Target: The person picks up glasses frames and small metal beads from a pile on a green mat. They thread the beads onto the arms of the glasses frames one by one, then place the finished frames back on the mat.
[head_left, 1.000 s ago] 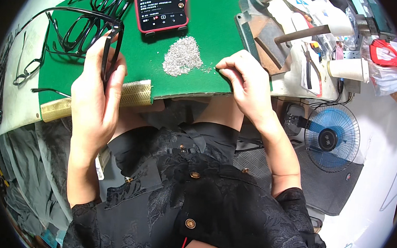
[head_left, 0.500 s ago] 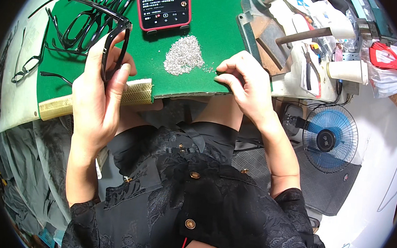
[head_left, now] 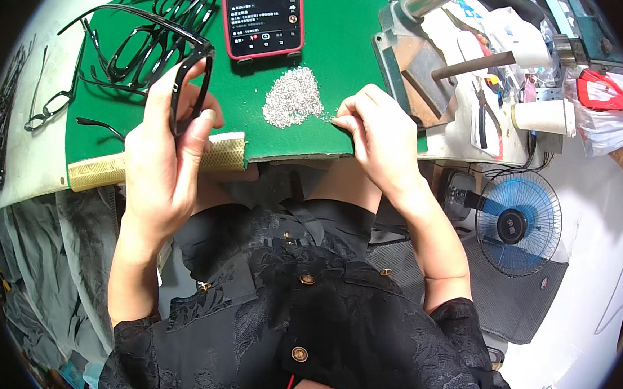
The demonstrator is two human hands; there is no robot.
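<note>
My left hand grips a black eyeglass frame by one rim, holding it upright over the green mat. My right hand rests at the mat's front edge with fingertips pinched together beside a small heap of tiny silver parts; whether a part sits between the fingers is too small to tell. A pile of black eyeglass frames lies at the mat's far left.
A phone with a lit screen lies at the back of the mat. A metal press tool, pliers and a paper cup stand to the right. A blue fan sits on the floor.
My left hand has lifted the frame a little toward the pile. My right hand has kept its pinch at the heap's edge, shifting only slightly.
</note>
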